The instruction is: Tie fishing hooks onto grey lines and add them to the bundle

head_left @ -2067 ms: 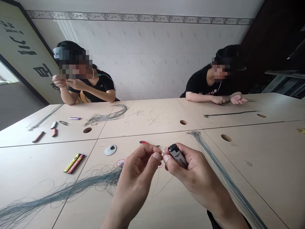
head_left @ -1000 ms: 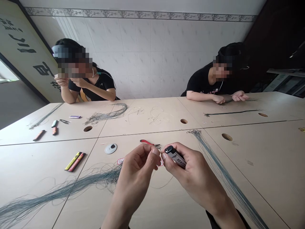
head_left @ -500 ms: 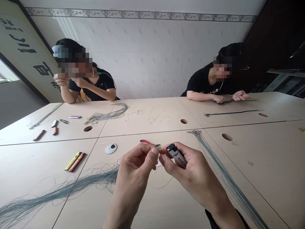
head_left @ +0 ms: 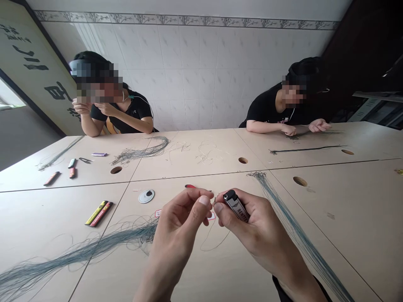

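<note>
My right hand is wrapped around a black-topped lighter with a pale printed body. Its thumb and forefinger also pinch a small thin end of line. From there a fine looped line hangs over the table. My left hand is just left of it, fingers loosely curled and a little apart, with nothing visible in them. Behind the hands, red-handled pliers or snips are mostly hidden. Left of my left wrist lies a bundle of blue-grey lines with dark knotted ends.
A second line bundle runs along the right. Two lighters and a round whitish disc lie to the left. Across the table, two people work with lines. The tabletop has round holes and panel seams.
My hands have drawn slightly apart, opening a gap between the fingertips. The right hand has shifted a little right with the lighter and the line.
</note>
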A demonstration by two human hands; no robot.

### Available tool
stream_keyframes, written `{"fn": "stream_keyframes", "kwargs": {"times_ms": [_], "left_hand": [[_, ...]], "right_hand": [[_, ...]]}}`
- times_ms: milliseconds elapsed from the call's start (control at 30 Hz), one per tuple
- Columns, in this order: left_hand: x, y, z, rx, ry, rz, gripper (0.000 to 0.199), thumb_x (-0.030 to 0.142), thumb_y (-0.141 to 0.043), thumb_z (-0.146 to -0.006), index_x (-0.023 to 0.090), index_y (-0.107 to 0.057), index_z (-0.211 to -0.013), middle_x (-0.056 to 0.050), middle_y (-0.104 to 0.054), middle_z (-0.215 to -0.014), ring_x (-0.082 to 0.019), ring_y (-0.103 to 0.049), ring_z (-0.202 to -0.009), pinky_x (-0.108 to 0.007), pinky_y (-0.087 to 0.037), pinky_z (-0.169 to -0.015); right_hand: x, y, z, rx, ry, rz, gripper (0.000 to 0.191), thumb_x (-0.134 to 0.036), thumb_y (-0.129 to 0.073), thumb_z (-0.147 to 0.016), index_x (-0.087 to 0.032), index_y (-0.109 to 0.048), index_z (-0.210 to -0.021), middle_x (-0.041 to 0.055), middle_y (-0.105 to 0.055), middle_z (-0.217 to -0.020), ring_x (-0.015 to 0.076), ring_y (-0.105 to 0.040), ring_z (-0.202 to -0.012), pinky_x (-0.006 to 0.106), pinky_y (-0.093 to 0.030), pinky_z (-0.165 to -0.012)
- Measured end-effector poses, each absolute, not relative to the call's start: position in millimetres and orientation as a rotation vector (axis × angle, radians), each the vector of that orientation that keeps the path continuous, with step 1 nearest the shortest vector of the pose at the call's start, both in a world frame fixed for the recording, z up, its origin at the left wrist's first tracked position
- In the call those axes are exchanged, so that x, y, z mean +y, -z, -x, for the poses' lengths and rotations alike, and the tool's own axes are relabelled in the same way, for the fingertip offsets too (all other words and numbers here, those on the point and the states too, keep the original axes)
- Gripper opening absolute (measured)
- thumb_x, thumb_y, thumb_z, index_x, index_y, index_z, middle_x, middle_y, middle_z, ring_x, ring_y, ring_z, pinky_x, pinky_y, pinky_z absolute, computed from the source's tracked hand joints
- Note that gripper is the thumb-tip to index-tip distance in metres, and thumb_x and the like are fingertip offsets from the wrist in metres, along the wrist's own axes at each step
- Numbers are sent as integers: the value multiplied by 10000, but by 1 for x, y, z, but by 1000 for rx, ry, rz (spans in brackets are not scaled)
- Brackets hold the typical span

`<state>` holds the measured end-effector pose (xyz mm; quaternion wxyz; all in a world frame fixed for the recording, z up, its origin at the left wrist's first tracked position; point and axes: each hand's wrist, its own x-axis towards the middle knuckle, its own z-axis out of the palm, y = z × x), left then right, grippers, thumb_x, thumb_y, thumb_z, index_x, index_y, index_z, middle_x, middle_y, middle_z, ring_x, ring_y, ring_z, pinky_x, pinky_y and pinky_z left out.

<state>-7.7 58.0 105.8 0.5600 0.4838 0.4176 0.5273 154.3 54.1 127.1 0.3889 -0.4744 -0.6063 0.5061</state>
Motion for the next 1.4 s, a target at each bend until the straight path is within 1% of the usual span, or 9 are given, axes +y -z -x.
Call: {"fn": "stream_keyframes", "kwargs": {"times_ms": [133, 333, 467, 733, 900, 1033, 1133, 1233, 1400], "left_hand": [[59, -105, 7, 978, -1247, -1136, 188, 412, -728, -923, 242, -792, -971, -21, -707, -887, -136, -568, -778, -240, -487, -734], [59, -107, 7, 851, -1259, -1097, 82, 303, -768, -898, 223, -776, -887, -12, -713, -850, -113, -596, -713, -223, -501, -687], [58, -106, 7, 880, -1278, -1088, 146, 320, -760, -905, 203, -736, -820, 4, -655, -784, -107, -580, -707, -212, -491, -686], [60, -107, 10, 909, -1367, -951, 176, 319, -793, -866, 197, -727, -757, 14, -628, -720, -98, -548, -686, -195, -484, -701], [60, -105, 7, 885, -1404, -881, 140, 333, -756, -908, 211, -752, -839, -14, -711, -861, -136, -632, -841, -238, -528, -817], [60, -106, 7, 855, -1418, -861, 162, 345, -739, -922, 203, -743, -843, -23, -728, -855, -150, -657, -849, -261, -540, -832], [60, -106, 8, 913, -1381, -918, 161, 358, -745, -916, 204, -740, -868, -17, -727, -815, -144, -655, -839, -251, -526, -845], [61, -105, 7, 967, -1288, -1021, 176, 374, -759, -903, 201, -745, -874, -8, -704, -751, -132, -639, -789, -227, -516, -787], [60, -106, 3, 1000, -1189, -1125, 214, 393, -771, -881, 179, -754, -874, -17, -691, -744, -115, -605, -672, -223, -514, -660]], "right_hand": [[54, -124, -156, -1558, -1272, 1201, 285, -398, -577, -1010, -210, -608, -799, -50, -453, -662, 118, -377, -588, 240, -341, -508], [55, -122, -157, -1563, -1257, 1184, 267, -371, -592, -996, -203, -617, -790, -32, -510, -700, 126, -439, -634, 246, -398, -571], [56, -125, -155, -1567, -1274, 1199, 272, -404, -594, -994, -195, -638, -825, -29, -533, -708, 126, -460, -648, 249, -384, -577], [56, -130, -156, -1582, -1401, 1169, 263, -417, -617, -995, -197, -673, -863, -37, -518, -717, 117, -430, -643, 241, -378, -588], [56, -126, -153, -1580, -1407, 1175, 265, -424, -658, -967, -197, -624, -834, -35, -553, -720, 125, -476, -660, 247, -396, -597], [57, -121, -153, -1588, -1294, 1221, 321, -464, -651, -962, -202, -599, -782, -35, -529, -699, 124, -462, -629, 242, -395, -562], [57, -120, -154, -1522, -1103, 1280, 333, -520, -610, -975, -207, -661, -876, -28, -529, -697, 132, -462, -606, 245, -404, -534], [54, -122, -155, -1486, -1030, 1272, 322, -520, -615, -972, -210, -703, -968, -33, -514, -660, 130, -455, -571, 242, -410, -515], [53, -122, -156, -1492, -1084, 1258, 312, -488, -609, -985, -204, -664, -868, -44, -477, -637, 117, -416, -565, 228, -387, -497]]}}
